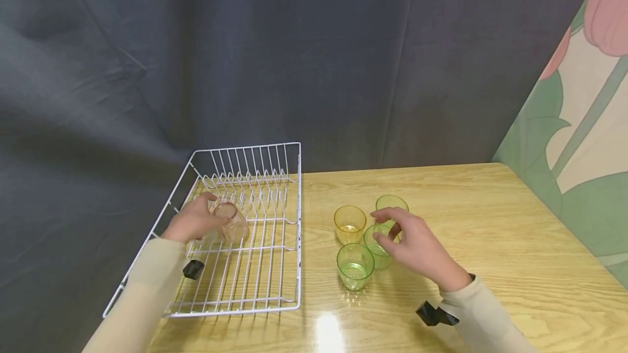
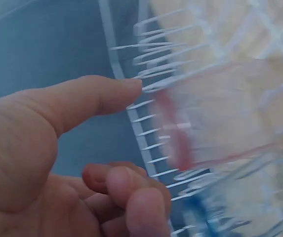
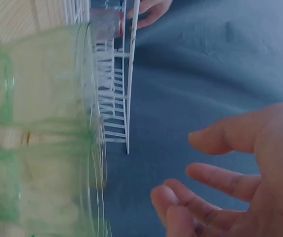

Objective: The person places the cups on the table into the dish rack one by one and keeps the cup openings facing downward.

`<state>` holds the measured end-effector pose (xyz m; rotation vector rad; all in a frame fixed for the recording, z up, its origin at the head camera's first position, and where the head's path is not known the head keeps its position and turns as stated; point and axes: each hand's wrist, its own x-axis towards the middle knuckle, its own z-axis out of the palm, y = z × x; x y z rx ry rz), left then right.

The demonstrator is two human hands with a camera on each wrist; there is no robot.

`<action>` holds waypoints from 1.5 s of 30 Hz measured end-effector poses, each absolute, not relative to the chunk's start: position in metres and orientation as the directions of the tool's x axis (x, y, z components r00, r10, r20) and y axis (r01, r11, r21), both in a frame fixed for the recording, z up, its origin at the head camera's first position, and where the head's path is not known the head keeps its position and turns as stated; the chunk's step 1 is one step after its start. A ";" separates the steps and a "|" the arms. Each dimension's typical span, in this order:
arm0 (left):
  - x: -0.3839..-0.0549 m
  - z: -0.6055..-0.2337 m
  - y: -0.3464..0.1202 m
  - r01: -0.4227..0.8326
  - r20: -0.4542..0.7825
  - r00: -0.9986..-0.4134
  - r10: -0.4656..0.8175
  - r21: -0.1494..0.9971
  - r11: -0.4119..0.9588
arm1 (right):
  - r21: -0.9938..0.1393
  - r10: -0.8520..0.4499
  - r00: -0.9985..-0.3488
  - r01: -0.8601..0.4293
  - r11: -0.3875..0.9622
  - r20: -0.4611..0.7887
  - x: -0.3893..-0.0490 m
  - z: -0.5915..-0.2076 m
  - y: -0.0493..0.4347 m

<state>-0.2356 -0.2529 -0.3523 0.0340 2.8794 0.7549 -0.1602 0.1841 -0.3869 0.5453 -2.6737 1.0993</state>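
While my left hand (image 1: 195, 220) and right hand (image 1: 414, 241) hold nothing, fingers parted, two glasses (image 1: 237, 229) seem racked at eight o'clock. I count four glasses (image 1: 355, 274) remaining at five o'clock.

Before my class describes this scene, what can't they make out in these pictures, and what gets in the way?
Far green glass: head view, lower part hidden by the right hand.
Blue-rimmed glass: left wrist view, blurred and cut off by the bottom edge.
Yellow glass: right wrist view, mostly hidden behind the green glasses.
Left hand: right wrist view, partly cut off by the top edge.
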 end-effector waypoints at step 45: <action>-0.148 -0.304 -0.161 0.350 0.298 -0.935 0.194 0.675 0.649 | -0.606 -0.268 -0.956 -0.142 0.782 -0.121 -0.186 -0.415 0.213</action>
